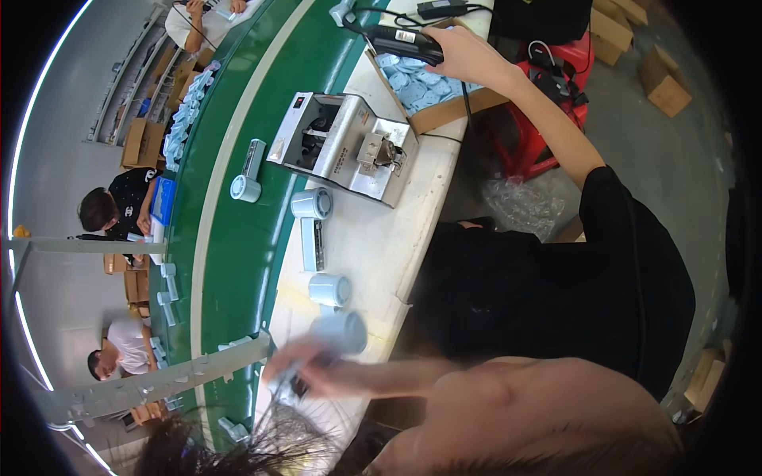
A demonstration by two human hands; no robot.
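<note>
My right hand (460,55) grips a black electric screwdriver (403,44) with a cord, above a cardboard box of light-blue plastic pieces (414,87). My left hand (311,366), smeared by motion, is low over the white worktop, its fingers curled around a light-blue plastic part (284,387) that shows only partly. Right beside it stands a blurred light-blue round housing (343,332), with another round housing (329,290) next to that. Farther along lies a light-blue handheld fan (312,205), its handle open.
A silver screw feeder (341,151) stands on the worktop beside the box. The green conveyor belt (262,119) carries another fan (246,187). A metal bar (159,385) crosses the belt. Co-workers (131,198) sit across it. A red stool (548,119) and cartons (665,79) are on the floor.
</note>
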